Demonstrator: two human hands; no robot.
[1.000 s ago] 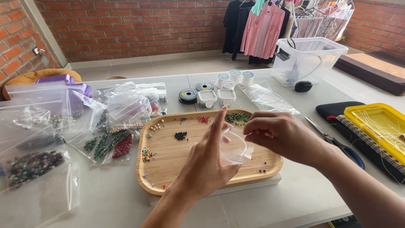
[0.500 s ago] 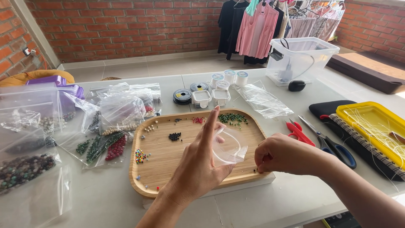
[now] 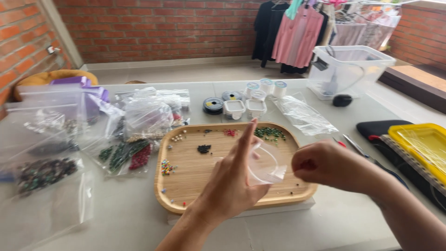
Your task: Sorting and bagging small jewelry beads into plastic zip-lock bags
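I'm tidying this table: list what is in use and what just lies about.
In use: left hand holding a small clear bag; right hand closed beside it; wooden tray of beads.

Lying about: scissors, thread spools, yellow tray, clear bin.

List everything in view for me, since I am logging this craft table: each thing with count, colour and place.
wooden tray: one, light wood, table centre, small bead piles on it
small clear bag: one, transparent, held over the tray
bead bags: several, clear with dark, green and red beads, left of the tray
thread spools: about three white, behind the tray
dark spools: two, black, beside them
small boxes: two, clear, behind the tray
clear bin: one, far right
yellow tray: one, right edge
scissors: one pair, right of the tray
clothes: hanging, black and pink, background
left hand: holds the small clear bag
right hand: closed, fingers pinched beside the bag
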